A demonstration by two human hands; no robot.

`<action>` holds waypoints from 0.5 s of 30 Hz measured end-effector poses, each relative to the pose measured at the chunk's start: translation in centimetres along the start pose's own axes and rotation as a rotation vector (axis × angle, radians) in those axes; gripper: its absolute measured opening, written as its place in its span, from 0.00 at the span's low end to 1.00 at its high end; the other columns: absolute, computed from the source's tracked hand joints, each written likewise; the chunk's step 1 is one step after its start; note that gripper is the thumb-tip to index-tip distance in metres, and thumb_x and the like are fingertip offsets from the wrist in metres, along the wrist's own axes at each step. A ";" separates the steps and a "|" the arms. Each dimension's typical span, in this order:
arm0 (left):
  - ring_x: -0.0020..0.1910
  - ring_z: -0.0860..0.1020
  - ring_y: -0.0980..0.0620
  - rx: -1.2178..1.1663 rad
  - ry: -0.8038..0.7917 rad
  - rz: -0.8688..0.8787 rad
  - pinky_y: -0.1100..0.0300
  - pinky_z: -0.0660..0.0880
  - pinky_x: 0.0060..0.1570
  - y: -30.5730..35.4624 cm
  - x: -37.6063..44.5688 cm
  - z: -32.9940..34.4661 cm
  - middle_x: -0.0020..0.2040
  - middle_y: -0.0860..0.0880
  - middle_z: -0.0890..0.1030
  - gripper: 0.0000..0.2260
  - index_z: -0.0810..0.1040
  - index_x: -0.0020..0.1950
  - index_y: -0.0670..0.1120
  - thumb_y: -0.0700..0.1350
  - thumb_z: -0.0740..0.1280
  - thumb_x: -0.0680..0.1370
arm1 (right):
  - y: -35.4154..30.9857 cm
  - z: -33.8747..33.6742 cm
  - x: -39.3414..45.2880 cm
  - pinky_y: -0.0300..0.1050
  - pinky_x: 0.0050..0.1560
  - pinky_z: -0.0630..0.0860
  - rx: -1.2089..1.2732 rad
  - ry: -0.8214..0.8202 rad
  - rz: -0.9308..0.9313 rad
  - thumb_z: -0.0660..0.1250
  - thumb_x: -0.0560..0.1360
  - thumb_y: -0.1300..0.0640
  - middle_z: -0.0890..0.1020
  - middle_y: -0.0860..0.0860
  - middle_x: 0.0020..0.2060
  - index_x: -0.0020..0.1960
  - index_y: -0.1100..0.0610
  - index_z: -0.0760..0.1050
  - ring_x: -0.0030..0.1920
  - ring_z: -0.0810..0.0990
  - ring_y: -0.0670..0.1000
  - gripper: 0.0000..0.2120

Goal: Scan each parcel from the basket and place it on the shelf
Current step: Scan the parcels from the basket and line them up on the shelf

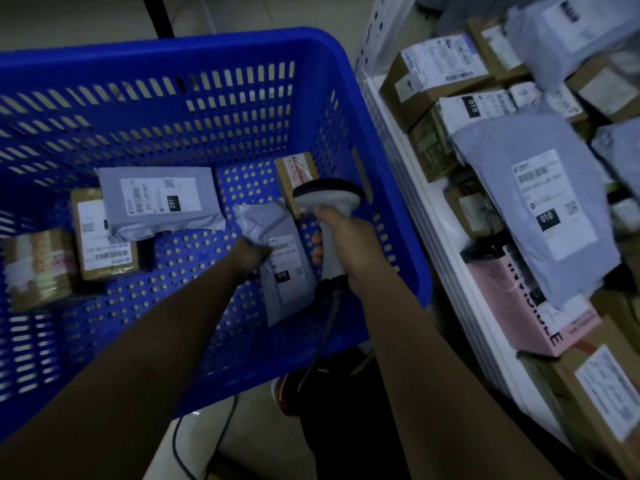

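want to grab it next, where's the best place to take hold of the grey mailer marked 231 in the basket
Take the grey mailer marked 231 by its crumpled near edge, coming from above. It lies flat, overlapping a brown box, so that loose folded edge is the easiest grip; the label stays face up for the scanner.

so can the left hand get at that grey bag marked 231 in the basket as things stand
Probably not right away. The left hand already grips a grey parcel marked 010, so it is occupied. The grey bag marked 231 lies uncovered on top of a brown box, nothing above it, so the path itself looks free.
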State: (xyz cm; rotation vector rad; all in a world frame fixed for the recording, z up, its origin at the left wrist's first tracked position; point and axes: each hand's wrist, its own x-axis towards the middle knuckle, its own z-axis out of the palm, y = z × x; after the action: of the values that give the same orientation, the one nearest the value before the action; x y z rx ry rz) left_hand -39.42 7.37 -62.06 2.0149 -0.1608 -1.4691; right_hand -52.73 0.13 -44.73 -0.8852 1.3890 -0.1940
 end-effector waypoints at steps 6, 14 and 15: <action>0.46 0.75 0.44 -0.113 0.132 0.172 0.43 0.75 0.51 1.1 -4.0 -3.8 0.48 0.45 0.77 0.20 0.66 0.71 0.42 0.43 0.64 0.80 | 0.3 0.2 -1.7 0.37 0.27 0.74 -0.023 -0.009 -0.068 0.68 0.77 0.53 0.77 0.52 0.29 0.41 0.59 0.77 0.26 0.74 0.46 0.10; 0.48 0.77 0.55 -0.431 0.135 0.373 0.49 0.74 0.54 3.9 -13.8 -8.2 0.54 0.52 0.79 0.13 0.71 0.66 0.48 0.45 0.60 0.82 | 0.1 2.1 -6.8 0.42 0.32 0.78 0.080 0.014 -0.165 0.69 0.77 0.55 0.79 0.53 0.35 0.58 0.61 0.76 0.30 0.77 0.48 0.14; 0.47 0.77 0.57 -0.447 0.136 0.396 0.52 0.74 0.51 4.1 -15.1 -8.6 0.51 0.54 0.79 0.11 0.72 0.65 0.48 0.45 0.59 0.83 | 0.1 2.4 -7.6 0.43 0.34 0.78 0.097 0.001 -0.183 0.68 0.77 0.55 0.79 0.53 0.35 0.56 0.62 0.77 0.31 0.77 0.49 0.12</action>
State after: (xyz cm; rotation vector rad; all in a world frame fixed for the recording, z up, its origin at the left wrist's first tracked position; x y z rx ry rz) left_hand -36.27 14.44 -46.01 1.6008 -0.1484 -1.0103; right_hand -52.32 5.80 -39.09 -0.9311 1.2885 -0.3984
